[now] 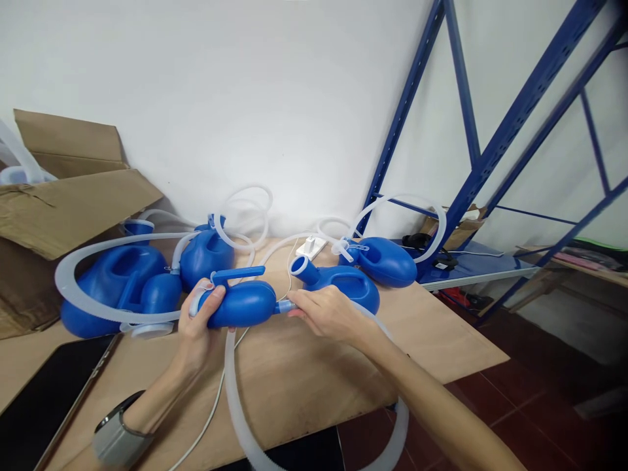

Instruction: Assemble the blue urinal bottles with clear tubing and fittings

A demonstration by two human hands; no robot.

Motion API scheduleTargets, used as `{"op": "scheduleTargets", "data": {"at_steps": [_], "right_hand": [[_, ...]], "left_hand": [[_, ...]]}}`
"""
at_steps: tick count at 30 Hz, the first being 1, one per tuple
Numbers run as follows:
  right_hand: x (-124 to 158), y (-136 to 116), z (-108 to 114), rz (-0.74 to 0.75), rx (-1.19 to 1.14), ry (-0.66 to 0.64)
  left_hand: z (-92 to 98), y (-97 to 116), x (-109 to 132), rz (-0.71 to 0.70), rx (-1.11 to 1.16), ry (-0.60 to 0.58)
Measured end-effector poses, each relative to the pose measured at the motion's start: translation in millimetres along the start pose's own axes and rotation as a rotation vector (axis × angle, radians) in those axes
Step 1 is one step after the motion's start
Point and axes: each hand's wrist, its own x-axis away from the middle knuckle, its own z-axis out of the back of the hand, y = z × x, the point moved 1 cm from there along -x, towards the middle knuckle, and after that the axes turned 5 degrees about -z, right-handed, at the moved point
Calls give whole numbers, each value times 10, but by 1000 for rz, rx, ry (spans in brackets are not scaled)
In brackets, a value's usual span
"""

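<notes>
My left hand (pixel 197 320) grips the left end of a blue plastic bottle (pixel 240 302) with a handle on top, held just above the wooden table (pixel 304 373). At the bottle's narrow right spout, my right hand (pixel 328 314) pinches the end of a translucent white hose (pixel 235 399), which loops down toward me and off the table's front edge. A grey band is on my left wrist.
Several more blue bottles with white hoses lie behind: at the left (pixel 115 281), middle (pixel 206 255) and right (pixel 385 260). An open cardboard box (pixel 63 203) stands at the left, a dark flat panel (pixel 44 399) lies at front left, and a blue metal rack (pixel 490 157) rises at the right.
</notes>
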Motion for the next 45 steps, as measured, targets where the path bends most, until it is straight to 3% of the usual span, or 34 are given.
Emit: {"op": "scheduleTargets", "data": {"at_steps": [7,11,15,18,20,22,24,26,28,33,38,45], "right_hand": [[39,-27,18,62,175,-113],[8,22,-6,56,136,-103],[-55,90,-117,56,152,-110],[-46,29,-150,-14,177,-28],[-4,-71,-110,-160,73,92],[48,-171,-62,-377,-130,129],[79,-230,-58,-600,-379,5],[73,-238,-119,-723,-618,-190],[38,-204,-230,-733,-836,-282],[-34,-99,-553,-690,-1197,-177],[-25,-38,-675,-701,-1301,-125],[13,-27,-617,-664,-1275,-123]], "left_hand": [[3,-129,14,-64,-7,-29],[-7,-120,13,-49,35,-10],[51,-85,-66,-143,-154,-77],[128,-119,-170,-183,-242,-32],[170,-145,-242,-161,-208,36],[191,-145,-296,-130,-152,87],[189,-116,-320,-112,-102,111],[166,-78,-315,-103,-66,114],[138,-52,-294,-97,-41,119],[110,-62,-262,-91,-59,124],[127,-66,-274,-113,-77,114],[133,-46,-253,-133,-97,72]]}}
